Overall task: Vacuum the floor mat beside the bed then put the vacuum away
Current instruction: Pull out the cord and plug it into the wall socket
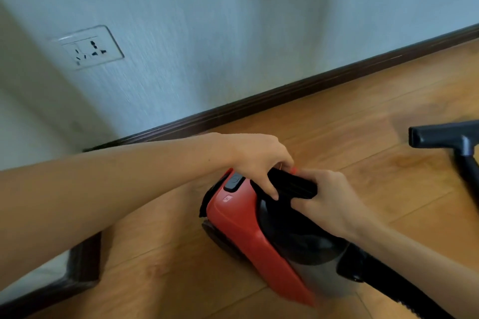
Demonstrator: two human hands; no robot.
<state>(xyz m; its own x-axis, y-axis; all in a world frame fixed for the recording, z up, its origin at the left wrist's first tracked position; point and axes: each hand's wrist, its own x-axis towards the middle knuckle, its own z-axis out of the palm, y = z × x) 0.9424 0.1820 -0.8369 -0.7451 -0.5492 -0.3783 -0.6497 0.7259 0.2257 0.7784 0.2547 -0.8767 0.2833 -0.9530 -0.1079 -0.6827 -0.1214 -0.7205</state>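
Nearest to me, the hose (404, 290) — black, ribbed — leaves the frame at lower right, joined to the front of the vacuum (248, 235). The vacuum is a red and black canister lying on the wood floor (350, 111), its length running from lower right up toward centre. A dark wheel shows under its left flank, and a grey button (233, 182) sits on the red shell near the rear end.

Both of my hands meet on the black handle (293, 184) on top of the canister. My right grip (329, 202) comes in from lower right; its fingers are curled round the near end of the handle, thumb along the side. My left grip (256, 158) reaches across from the left edge on a long bare forearm; its fingers are bent down over the far end of the handle, touching it, thumb pointing at the black body. The fingertips of the two hands lie just beside each other.

At lower left a dark wooden edge (83, 267) stands on the floor — what it belongs to I cannot tell.

Farther off at right, the black nozzle (440, 134) rests on the floor on its tube, well apart from the canister.

Beyond, a dark skirting (285, 93) runs along the pale blue wall (233, 21). A white socket (89, 48) is set in the wall at upper left.
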